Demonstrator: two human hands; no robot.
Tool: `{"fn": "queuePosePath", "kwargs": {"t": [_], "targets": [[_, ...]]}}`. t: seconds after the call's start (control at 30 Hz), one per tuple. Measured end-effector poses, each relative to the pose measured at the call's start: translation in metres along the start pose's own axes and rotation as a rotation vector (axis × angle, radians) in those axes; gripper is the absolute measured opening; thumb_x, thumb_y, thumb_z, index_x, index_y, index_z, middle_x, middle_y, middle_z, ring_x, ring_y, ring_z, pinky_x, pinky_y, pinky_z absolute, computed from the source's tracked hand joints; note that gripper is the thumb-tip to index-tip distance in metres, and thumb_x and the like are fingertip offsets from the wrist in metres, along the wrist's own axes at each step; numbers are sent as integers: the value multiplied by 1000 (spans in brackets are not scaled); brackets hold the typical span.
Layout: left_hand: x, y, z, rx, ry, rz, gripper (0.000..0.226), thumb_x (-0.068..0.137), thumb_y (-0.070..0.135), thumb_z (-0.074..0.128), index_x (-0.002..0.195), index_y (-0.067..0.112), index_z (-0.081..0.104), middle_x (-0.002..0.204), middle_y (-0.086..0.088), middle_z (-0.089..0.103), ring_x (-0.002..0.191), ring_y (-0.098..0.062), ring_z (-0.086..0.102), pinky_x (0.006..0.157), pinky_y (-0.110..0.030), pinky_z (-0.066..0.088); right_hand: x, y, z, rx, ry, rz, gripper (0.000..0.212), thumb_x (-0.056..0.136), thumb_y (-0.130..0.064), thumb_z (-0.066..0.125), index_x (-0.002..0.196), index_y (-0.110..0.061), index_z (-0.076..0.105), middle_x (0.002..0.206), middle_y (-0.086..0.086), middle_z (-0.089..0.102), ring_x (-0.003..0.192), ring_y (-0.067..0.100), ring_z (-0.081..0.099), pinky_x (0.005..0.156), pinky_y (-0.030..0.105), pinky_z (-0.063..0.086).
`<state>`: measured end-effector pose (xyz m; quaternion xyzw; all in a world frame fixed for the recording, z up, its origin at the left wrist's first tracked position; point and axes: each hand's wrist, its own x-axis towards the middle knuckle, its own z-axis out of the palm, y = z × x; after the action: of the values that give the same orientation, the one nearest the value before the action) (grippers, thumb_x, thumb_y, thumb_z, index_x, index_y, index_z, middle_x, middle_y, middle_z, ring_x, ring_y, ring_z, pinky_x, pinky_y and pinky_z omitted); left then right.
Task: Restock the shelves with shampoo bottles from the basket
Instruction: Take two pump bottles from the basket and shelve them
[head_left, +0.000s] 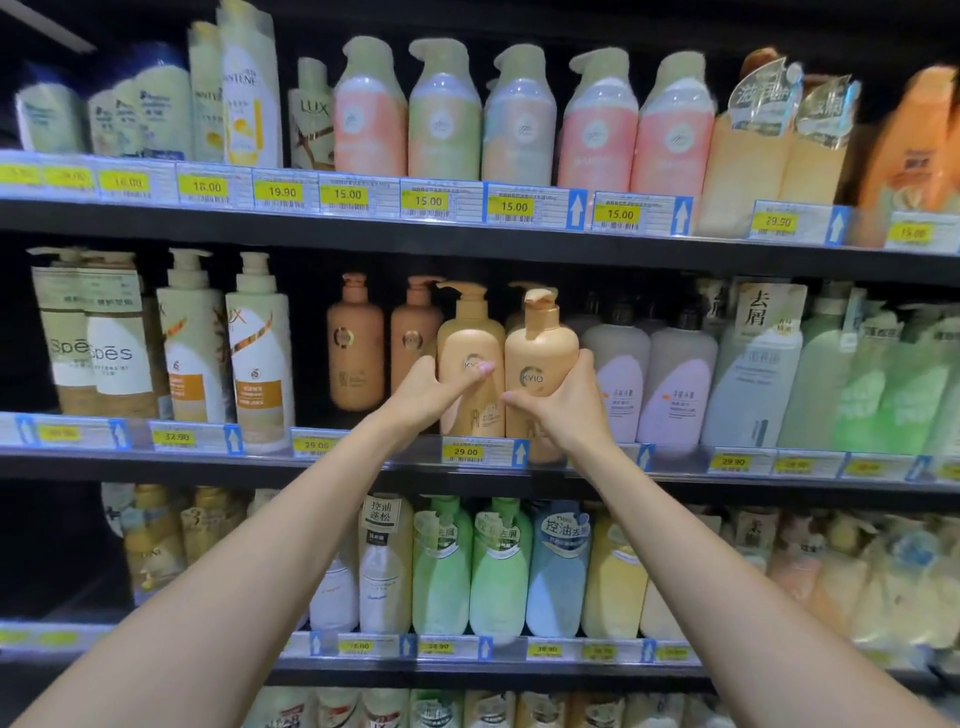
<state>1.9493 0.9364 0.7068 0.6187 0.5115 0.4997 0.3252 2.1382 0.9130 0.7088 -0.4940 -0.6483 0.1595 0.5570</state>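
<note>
Two tan KYIO pump bottles stand side by side at the front of the middle shelf. My left hand wraps the left bottle from its left side, with the thumb across the label. My right hand grips the right bottle low on its body; that bottle sits slightly in front of the shelf's price strip. Two darker orange KYIO bottles stand further back to the left. The basket is out of view.
Lilac-and-grey bottles stand directly right of the held bottle. White LUX bottles are to the left, with a dark gap between them and the orange ones. Shelves above and below are packed with bottles.
</note>
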Motion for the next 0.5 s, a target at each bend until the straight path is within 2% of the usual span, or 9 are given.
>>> {"fn": "queuePosePath", "kwargs": {"t": [0.1,0.2,0.27,0.3,0.4,0.5], "targets": [[-3,0,-1,17,49,24,68,65,74,72,102,27,39,97,17,50,88,2,51,63,-19,39,-4,-11,3,-131,138,-95,88,61,-39,90,126,-7,40,125,8,41,114,23,49,91,38,49],[-9,2,0,69,68,42,60,69,74,69,98,31,38,93,23,44,83,6,47,61,-15,35,0,-22,-5,-302,194,-156,97,60,-47,88,134,-8,42,128,8,45,116,25,50,88,40,49],[-12,3,2,88,73,68,50,72,71,69,91,36,40,96,21,49,86,4,51,61,-14,38,4,-24,-13,-425,156,-142,87,63,-53,84,128,-7,48,125,8,49,115,27,52,85,40,49],[-13,2,3,91,77,93,48,73,70,69,94,36,42,100,17,53,90,2,54,64,-15,42,5,-25,-15,-464,147,-137,82,64,-54,84,123,-7,51,127,9,47,112,29,53,83,40,49],[-14,1,4,89,88,134,61,76,64,71,113,21,48,112,4,61,101,-9,61,78,-27,54,5,-28,-15,-564,175,-182,69,68,-49,83,115,-7,56,135,9,36,117,30,47,77,38,48],[-18,0,4,193,107,147,59,78,57,74,112,17,46,111,1,60,97,-10,61,75,-28,54,5,-27,-14,-613,180,-213,65,72,-42,83,120,-8,55,133,9,37,123,28,40,82,38,47]]}}
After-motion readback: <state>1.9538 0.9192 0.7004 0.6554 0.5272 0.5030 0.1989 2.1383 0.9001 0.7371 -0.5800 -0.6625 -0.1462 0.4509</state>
